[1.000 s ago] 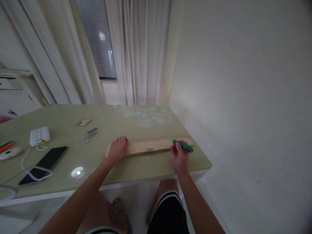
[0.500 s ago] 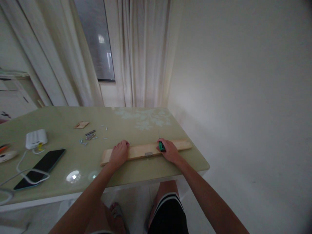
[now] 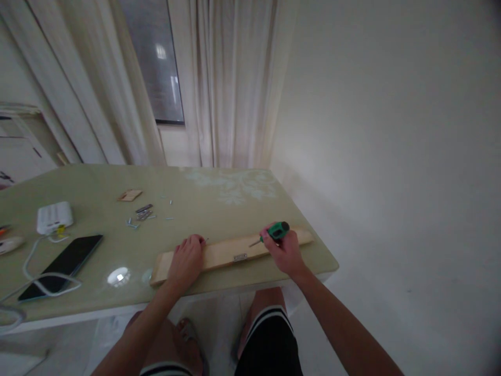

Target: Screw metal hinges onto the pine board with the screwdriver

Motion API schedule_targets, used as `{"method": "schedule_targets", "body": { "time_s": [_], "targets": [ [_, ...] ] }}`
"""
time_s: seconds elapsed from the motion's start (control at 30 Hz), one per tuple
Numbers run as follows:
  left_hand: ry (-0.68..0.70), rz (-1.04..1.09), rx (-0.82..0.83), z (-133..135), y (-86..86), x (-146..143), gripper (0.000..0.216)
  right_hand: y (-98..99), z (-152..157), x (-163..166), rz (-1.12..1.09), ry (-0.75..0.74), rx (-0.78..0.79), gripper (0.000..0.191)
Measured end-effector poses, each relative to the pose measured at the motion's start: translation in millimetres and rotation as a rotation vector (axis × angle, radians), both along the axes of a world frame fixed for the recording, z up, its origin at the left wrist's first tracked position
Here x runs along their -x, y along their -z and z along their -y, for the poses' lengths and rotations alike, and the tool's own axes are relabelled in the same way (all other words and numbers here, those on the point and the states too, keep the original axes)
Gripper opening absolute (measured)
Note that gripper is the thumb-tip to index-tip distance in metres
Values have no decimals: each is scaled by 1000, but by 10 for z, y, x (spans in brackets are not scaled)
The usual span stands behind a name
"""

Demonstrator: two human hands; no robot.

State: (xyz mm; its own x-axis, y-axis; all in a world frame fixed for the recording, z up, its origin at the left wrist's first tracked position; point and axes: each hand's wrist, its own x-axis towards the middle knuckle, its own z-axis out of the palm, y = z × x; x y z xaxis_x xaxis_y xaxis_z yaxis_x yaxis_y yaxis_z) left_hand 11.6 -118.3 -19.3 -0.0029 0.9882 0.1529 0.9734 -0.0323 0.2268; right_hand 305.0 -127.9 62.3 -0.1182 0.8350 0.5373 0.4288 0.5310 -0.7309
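Observation:
A long, pale wooden board (image 3: 223, 253) lies along the table's front edge, slightly aslant. A small metal plate (image 3: 240, 257) sits against its near edge. My left hand (image 3: 188, 258) rests across the board's left part, fingers closed, with a small screw (image 3: 207, 240) poking out at the fingertips; its details are too small to see. In my right hand (image 3: 287, 253), above the board's right half, is a screwdriver (image 3: 277, 231) with a green and black handle. The shaft points left and down, its tip close over the board and beside the plate.
On the table (image 3: 219, 209) at left lie several loose screws (image 3: 132, 224), a group of metal plates (image 3: 144, 213) and a thin wooden piece (image 3: 130, 195). A phone (image 3: 64, 266), a white cable (image 3: 29, 261) and a white power bank (image 3: 55, 217) are farther left. A wall (image 3: 371, 183) rises on the right.
My right hand has turned the screwdriver from pointing away to pointing left and down at the board. The board's left end has swung closer to me, with my left hand still on it.

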Motion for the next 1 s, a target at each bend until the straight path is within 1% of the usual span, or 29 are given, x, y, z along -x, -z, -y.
{"method": "schedule_targets", "body": {
  "time_s": [0.07, 0.17, 0.37, 0.57, 0.73, 0.87, 0.93, 1.0],
  "targets": [
    [2, 2, -2, 1, -9, -2, 34, -57, -11, 96, 11, -66, 59, 36],
    [6, 5, -9, 6, -9, -1, 33, -23, -55, 208, 25, -109, 89, 38],
    [15, 18, -22, -3, 7, 5, 34, 79, -105, 304, 45, -121, 106, 42],
    [22, 23, -25, 3, -15, 2, 33, 88, -104, 343, 73, -131, 108, 41],
    [24, 24, -31, 23, -32, -8, 31, 95, -121, 331, 69, -123, 95, 47],
    [29, 25, -41, 27, -23, -5, 30, 145, -107, 307, 7, -70, 65, 40],
    [32, 27, -47, 27, -12, 1, 30, 232, -46, 286, -68, -36, 58, 32],
    [38, 32, -53, 26, 5, 9, 30, 372, 57, 250, -143, -64, 50, 23]
  ]
}}
